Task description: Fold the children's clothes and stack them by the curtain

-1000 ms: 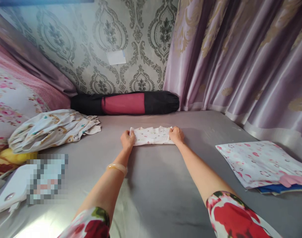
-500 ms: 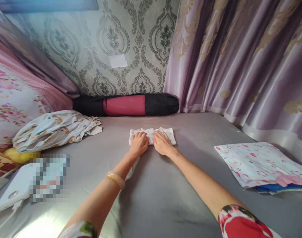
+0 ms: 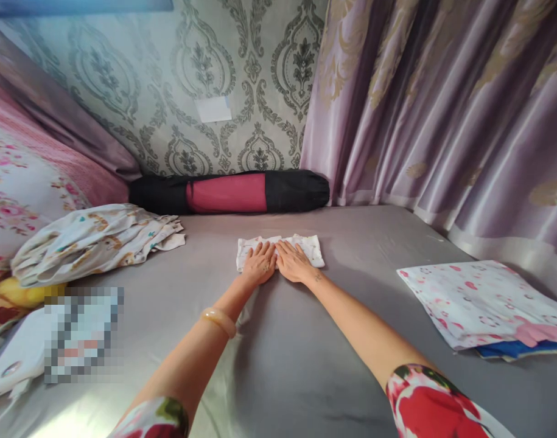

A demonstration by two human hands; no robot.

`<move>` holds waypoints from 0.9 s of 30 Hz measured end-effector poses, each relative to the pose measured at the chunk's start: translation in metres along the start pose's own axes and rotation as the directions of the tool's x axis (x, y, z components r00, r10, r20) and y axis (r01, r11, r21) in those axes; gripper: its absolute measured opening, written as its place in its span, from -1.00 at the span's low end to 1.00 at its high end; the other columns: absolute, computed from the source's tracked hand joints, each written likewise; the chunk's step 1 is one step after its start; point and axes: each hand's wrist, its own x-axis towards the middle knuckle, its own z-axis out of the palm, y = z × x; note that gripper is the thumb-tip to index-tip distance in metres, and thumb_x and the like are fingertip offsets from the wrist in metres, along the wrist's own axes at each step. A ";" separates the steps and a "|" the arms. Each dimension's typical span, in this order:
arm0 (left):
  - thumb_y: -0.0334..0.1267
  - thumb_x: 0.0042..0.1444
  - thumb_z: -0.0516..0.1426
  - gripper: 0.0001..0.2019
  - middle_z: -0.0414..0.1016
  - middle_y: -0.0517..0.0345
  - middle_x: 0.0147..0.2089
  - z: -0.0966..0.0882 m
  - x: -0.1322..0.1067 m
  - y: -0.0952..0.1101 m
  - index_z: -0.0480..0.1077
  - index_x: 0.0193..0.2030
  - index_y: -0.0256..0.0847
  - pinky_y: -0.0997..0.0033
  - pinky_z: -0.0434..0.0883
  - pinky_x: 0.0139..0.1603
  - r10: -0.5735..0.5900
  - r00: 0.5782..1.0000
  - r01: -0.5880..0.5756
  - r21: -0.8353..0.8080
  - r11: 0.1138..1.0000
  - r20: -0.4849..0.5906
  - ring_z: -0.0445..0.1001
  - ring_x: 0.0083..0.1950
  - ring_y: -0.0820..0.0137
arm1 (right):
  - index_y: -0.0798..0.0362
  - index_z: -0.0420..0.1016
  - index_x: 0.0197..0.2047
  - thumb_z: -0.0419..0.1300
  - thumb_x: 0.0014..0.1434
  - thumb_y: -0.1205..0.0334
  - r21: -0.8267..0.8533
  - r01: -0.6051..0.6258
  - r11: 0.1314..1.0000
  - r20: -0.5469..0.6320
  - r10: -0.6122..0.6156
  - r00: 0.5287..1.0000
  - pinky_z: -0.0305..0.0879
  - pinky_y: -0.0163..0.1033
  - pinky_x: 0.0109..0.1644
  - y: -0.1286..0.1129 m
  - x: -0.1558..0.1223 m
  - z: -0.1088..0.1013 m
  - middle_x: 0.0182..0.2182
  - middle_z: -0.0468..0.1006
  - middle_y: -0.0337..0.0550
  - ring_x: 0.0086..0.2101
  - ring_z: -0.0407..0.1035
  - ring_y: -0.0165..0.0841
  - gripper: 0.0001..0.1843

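Note:
A small white patterned cloth, folded into a flat rectangle, lies on the grey bed sheet in front of me. My left hand rests palm down on its left half, fingers stretched forward. Close beside it, my right hand lies flat on the middle of the cloth, and the two hands nearly touch at the index fingers. Both hands cover part of the cloth's near side. Neither hand grips anything.
A black and red rolled bag lies along the wall. To the left are a crumpled printed cloth, a white device with a cable, and a blurred-out item. Folded printed fabric lies on the right, below the purple curtain.
My right hand has slid left across the cloth, closer to my left hand. The fingers of both hands now lie straighter and flatter. The view has shifted slightly.

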 end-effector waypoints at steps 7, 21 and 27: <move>-0.15 0.33 -0.18 -0.49 0.07 -0.05 0.44 -0.002 0.014 -0.004 0.09 0.38 -0.15 -0.16 -0.02 0.35 -0.016 0.999 0.015 0.015 1.000 0.033 -0.04 0.46 0.06 | 0.21 0.03 0.41 -0.24 0.36 0.19 0.009 -0.024 1.000 0.028 0.023 0.999 -0.24 0.10 0.40 0.006 0.012 -0.002 0.39 0.02 0.01 0.35 -0.11 -0.20 -0.39; -0.04 0.35 -0.18 -0.47 0.12 -0.11 0.42 0.000 0.009 -0.028 0.13 0.37 -0.19 0.01 0.04 0.38 0.043 0.997 -0.035 0.109 0.993 -0.067 0.06 0.43 0.12 | 0.27 0.05 0.39 -0.29 0.39 0.15 0.014 -0.152 0.988 -0.038 0.153 0.988 -0.25 -0.04 0.41 0.022 0.018 0.003 0.38 0.05 0.01 0.36 -0.16 -0.22 -0.38; 0.01 0.35 -0.23 -0.43 0.08 -0.05 0.44 -0.006 -0.004 -0.051 0.09 0.39 -0.19 0.03 0.03 0.39 -0.052 0.998 0.055 0.088 0.995 -0.038 -0.02 0.46 0.14 | 0.29 0.01 0.41 -0.30 0.40 0.08 -0.063 -0.154 0.986 -0.044 0.151 0.988 -0.31 -0.07 0.40 0.033 0.004 -0.002 0.39 0.00 0.04 0.36 -0.18 -0.23 -0.35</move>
